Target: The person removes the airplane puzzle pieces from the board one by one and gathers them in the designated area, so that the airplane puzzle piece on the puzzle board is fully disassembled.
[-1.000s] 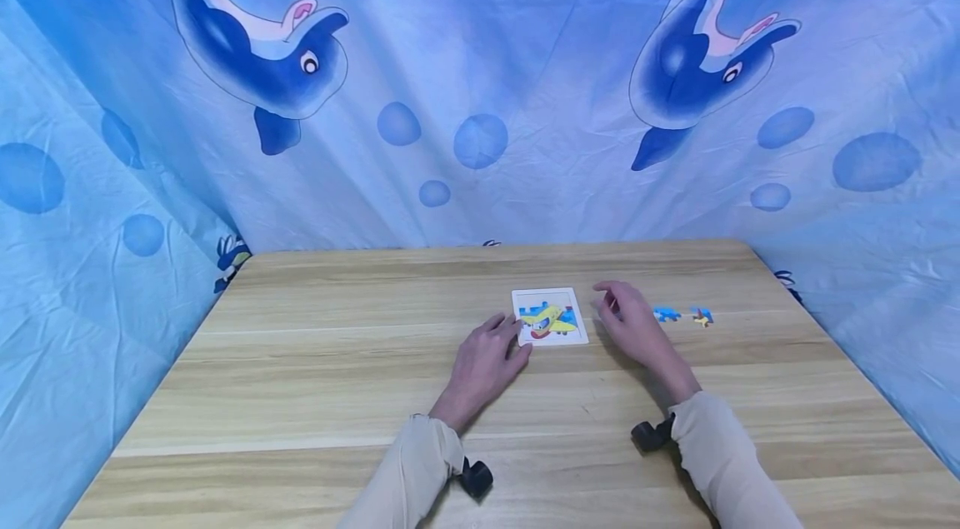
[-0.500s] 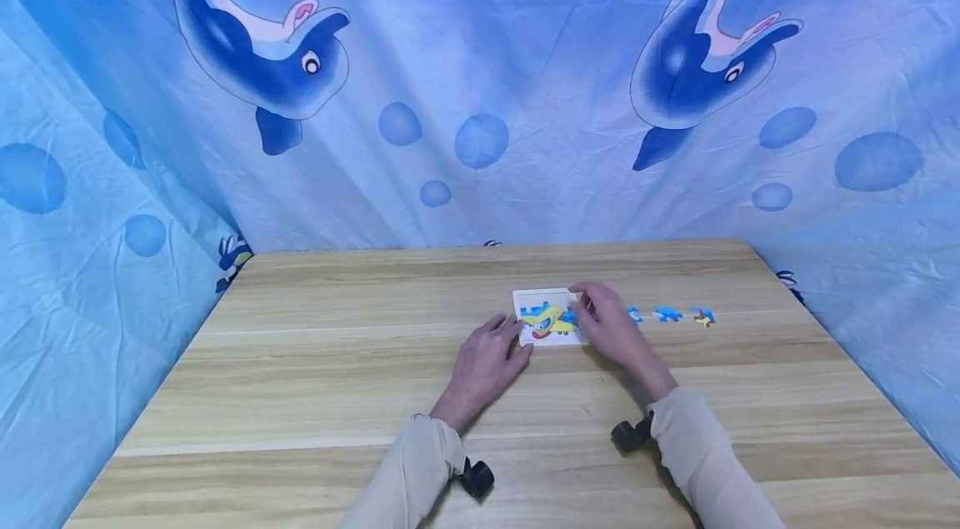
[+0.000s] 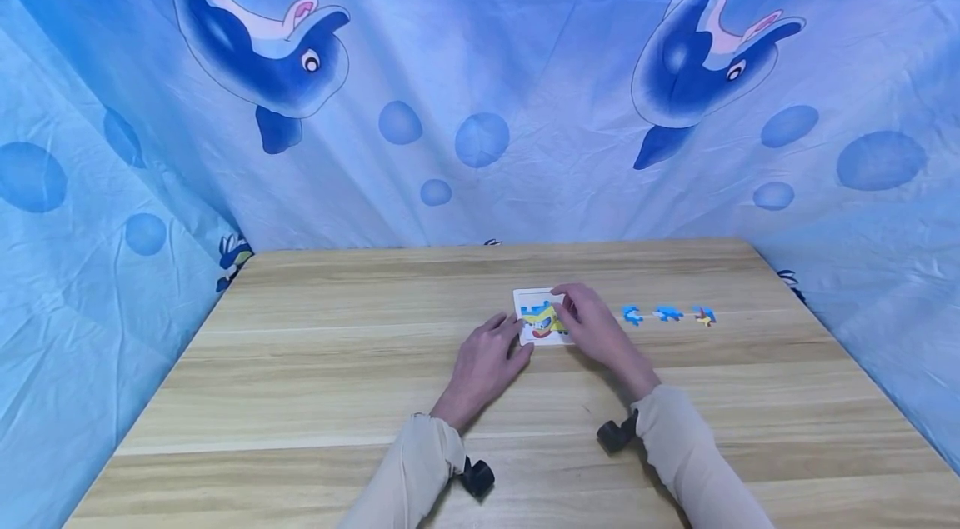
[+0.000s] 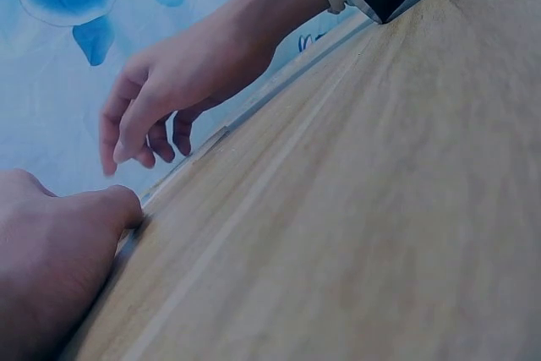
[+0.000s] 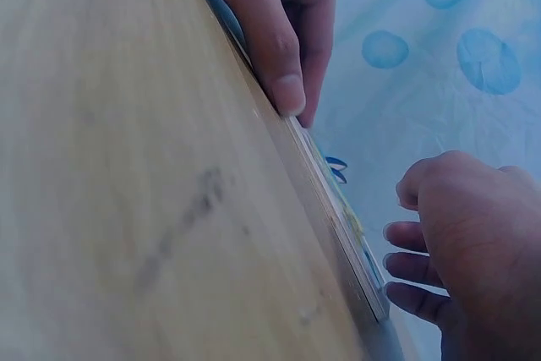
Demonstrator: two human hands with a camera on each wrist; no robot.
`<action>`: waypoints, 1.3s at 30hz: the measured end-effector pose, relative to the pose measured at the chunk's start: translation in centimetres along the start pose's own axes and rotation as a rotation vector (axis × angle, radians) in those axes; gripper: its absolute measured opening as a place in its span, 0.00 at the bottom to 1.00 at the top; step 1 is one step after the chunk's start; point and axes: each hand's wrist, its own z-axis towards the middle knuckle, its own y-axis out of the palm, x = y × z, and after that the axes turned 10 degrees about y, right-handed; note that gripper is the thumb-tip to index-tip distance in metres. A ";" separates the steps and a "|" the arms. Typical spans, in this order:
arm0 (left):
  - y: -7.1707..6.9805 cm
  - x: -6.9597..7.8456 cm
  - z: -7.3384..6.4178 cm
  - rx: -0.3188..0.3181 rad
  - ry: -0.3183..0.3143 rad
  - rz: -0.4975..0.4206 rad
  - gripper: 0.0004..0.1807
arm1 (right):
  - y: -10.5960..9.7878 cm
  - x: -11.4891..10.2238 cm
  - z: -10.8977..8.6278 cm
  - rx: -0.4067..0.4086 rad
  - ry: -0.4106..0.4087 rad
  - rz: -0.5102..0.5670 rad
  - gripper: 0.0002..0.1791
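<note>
- The left hand (image 3: 486, 361), loosely spread, touched the left edge of the puzzle board (image 3: 531, 293) on the desk (image 3: 337, 346); weak bracing could have let it slide.
- The right hand (image 3: 596, 325), half-curled, covered its right part; whether it held anything, I couldn't tell. A low fingertip could have unseated fitted pieces (image 3: 540, 319).

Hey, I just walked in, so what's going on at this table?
A person in beige sleeves is working on a white-framed square jigsaw puzzle, only partly filled, on a light wooden table. The left hand holds its near left corner; the right hand hovers over its right side, with no piece visible in it. Three loose jigsaw pieces with blue on them lie to the right.
</note>
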 end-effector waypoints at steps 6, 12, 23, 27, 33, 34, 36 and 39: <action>0.0 0.0 0.1 0.014 0.017 0.007 0.22 | 0.6 -0.7 0.0 -0.022 0.026 -0.014 0.15; -0.1 0.0 0.1 0.012 0.019 0.013 0.22 | 1.0 -1.1 0.0 -0.022 0.026 -0.032 0.15; 0.1 0.0 0.0 0.018 0.024 0.020 0.22 | 1.8 -1.2 0.3 -0.005 -0.005 -0.072 0.14; 0.0 0.0 0.1 0.012 0.023 0.025 0.22 | 1.9 -1.3 0.3 -0.016 -0.004 -0.097 0.12; 0.0 0.1 0.0 0.005 0.019 0.023 0.22 | 2.1 -1.4 0.4 -0.011 -0.017 -0.109 0.09; 0.0 0.1 0.0 0.007 0.019 0.022 0.22 | 2.1 -1.3 0.4 -0.010 -0.018 -0.109 0.09; 0.0 0.1 0.1 0.014 0.020 0.022 0.22 | 2.2 -1.3 0.5 -0.009 -0.015 -0.105 0.08; 0.1 0.0 0.1 0.024 0.029 0.025 0.22 | 2.3 -1.1 0.5 -0.005 -0.014 -0.109 0.07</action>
